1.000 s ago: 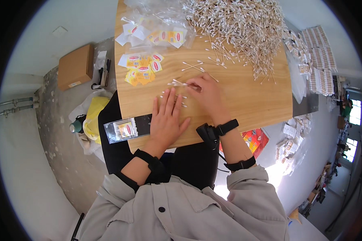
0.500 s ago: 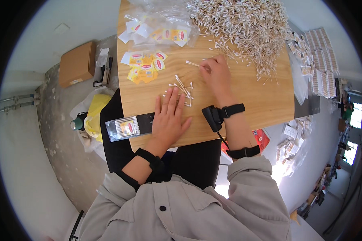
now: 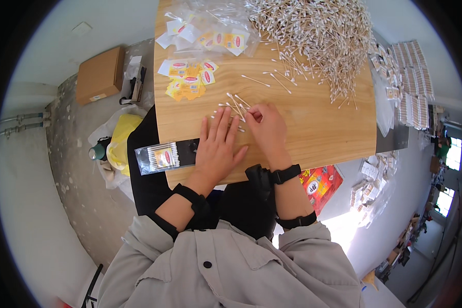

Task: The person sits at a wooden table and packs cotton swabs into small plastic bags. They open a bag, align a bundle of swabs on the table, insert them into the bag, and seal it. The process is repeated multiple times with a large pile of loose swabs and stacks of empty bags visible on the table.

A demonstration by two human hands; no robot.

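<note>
My left hand lies flat on the wooden table, fingers stretched out. Its fingertips rest at a small loose group of cotton swabs, partly covering some. Beside it my right hand is closed, thumb and forefinger pinched at the right side of this group, apparently on a cotton swab; the fingers hide most of it. Left of my left hand, a clear packet of cotton swabs with a yellow label lies over a black strip at the table edge. Several single swabs lie farther off.
A large heap of cotton swabs covers the far right of the table. Yellow and white label cards and a clear plastic bag lie far left. Stacked swab packs stand beyond the right edge; a cardboard box is on the left.
My right hand has come nearer and to the left, down to the small swab group. Swabs now show lying where it was. My left hand stays flat in place.
</note>
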